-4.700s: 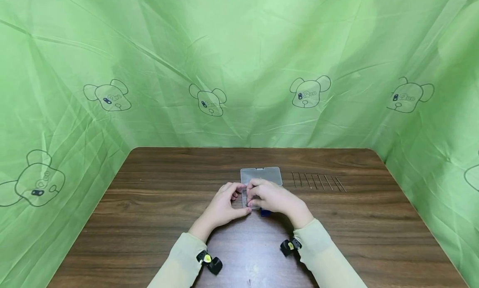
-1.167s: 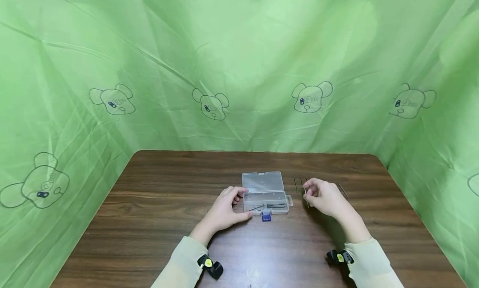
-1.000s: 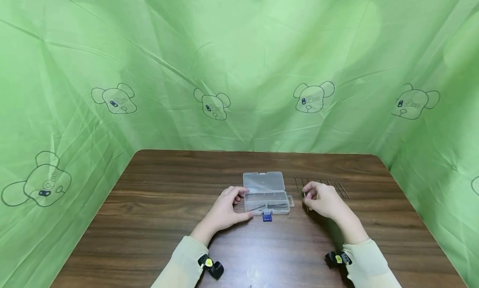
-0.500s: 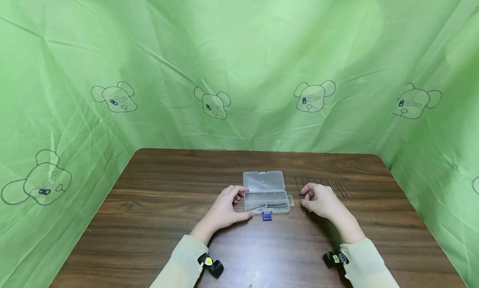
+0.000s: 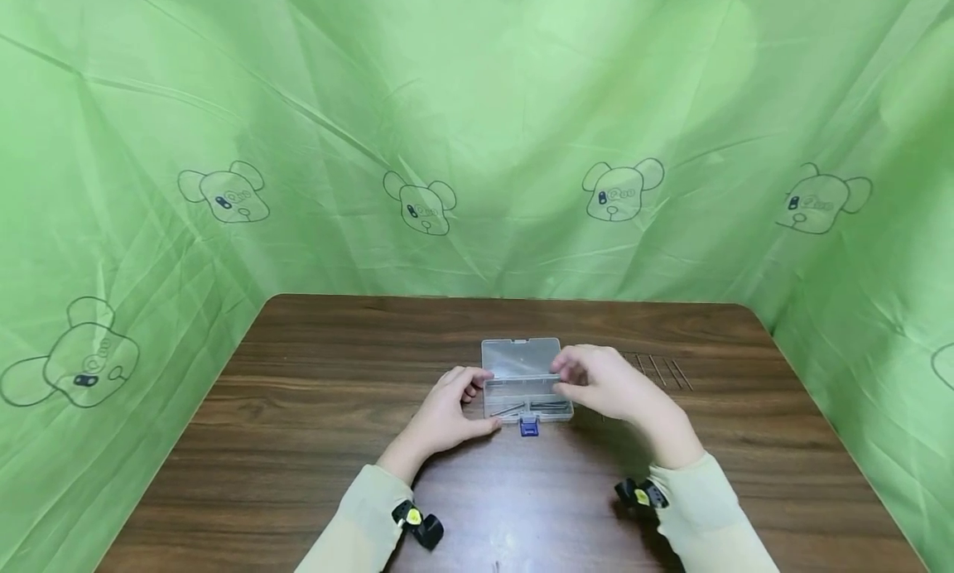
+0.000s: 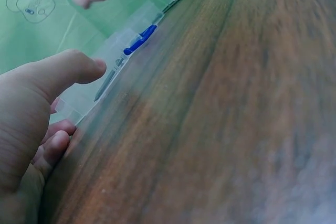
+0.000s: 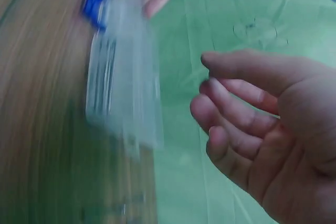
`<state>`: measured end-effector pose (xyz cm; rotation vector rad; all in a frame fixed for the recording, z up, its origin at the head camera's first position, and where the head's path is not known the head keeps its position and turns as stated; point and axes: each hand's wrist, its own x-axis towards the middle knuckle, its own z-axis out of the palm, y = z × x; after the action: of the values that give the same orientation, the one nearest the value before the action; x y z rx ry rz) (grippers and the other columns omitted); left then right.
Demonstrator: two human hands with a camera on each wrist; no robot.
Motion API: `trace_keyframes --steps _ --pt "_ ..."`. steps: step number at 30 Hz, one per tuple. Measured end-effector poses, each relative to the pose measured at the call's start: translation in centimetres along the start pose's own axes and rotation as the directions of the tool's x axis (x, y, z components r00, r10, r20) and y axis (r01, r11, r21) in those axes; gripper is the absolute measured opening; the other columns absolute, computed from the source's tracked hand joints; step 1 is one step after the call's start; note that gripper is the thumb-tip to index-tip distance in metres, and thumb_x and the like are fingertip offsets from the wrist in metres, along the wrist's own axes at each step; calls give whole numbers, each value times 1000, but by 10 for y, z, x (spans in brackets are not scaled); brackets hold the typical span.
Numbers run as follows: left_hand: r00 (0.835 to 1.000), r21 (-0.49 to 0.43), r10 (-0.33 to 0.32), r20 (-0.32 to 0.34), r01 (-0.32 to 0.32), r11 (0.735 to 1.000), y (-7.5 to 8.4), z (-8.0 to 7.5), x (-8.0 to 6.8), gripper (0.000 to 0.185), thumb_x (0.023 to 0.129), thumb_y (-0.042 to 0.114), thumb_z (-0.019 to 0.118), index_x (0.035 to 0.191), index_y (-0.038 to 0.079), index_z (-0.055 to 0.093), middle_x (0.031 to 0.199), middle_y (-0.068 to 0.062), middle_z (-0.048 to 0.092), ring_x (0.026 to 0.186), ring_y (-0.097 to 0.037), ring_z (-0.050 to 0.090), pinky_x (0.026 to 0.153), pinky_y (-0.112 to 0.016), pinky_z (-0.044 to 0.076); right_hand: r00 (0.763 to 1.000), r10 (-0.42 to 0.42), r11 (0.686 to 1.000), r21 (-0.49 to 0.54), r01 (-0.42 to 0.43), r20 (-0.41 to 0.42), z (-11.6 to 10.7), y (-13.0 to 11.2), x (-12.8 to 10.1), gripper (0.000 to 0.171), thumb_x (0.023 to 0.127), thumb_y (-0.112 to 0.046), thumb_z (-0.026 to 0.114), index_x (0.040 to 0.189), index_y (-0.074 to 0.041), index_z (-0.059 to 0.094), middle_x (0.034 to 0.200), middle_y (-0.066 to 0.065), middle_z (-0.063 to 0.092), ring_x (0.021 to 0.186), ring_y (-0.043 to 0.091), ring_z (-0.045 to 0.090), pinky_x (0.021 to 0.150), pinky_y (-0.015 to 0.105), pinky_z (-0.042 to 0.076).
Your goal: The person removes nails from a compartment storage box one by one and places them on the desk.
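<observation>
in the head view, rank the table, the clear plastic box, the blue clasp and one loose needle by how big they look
1. table, by far the largest
2. clear plastic box, lid open
3. one loose needle, long but hair-thin
4. blue clasp

Needle against clasp is unsure: the needle looks longer, the clasp wider.

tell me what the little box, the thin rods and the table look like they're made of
Box: clear plastic, slightly frosted; the table shows through its open lid, and its latch is blue.
Rods: probably metal wire or needles, thin, straight and dark grey; too small to be sure.
Table: dark wood grain with a smooth sheen, possibly laminate rather than solid wood.
</observation>
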<state>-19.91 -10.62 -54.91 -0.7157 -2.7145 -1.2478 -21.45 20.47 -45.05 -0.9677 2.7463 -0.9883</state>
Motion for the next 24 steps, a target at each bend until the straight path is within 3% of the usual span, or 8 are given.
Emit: trace_keyframes --steps 5,8,17,24 --pt "1000 5 -7 -4 7 1000 -1 -2 -1 70 80 38 97 140 19 67 111 6 62 98 -11 57 89 -32 52 991 -89 996 12 89 99 19 -16 28 26 92 -6 85 114 -4 71 103 6 74 90 18 70 81 40 62" --pt "1000 12 -18 13 18 1000 -2 -1 -1 70 81 39 96 141 20 66 112 7 61 99 -10 57 89 -30 52 990 -94 995 -30 97 103 31 -18 36 23 92 -8 87 111 -7 73 104 2 73 93 18 68 85 39 60" --pt "1000 -3 -4 12 4 1000 0 0 -2 69 82 39 96 141 18 67 112 5 62 98 -12 58 89 -32 53 987 -118 989 -75 126 107 47 -11 39 15 92 -6 85 100 -16 78 102 -2 69 96 17 66 88 38 58" --pt "1000 -2 -9 11 9 1000 -1 0 -1 69 82 39 96 141 20 66 114 8 62 100 -10 58 90 -30 52 979 -147 983 -86 160 139 55 -11 43 12 90 -6 87 93 -16 82 100 -4 68 95 16 65 89 36 57"
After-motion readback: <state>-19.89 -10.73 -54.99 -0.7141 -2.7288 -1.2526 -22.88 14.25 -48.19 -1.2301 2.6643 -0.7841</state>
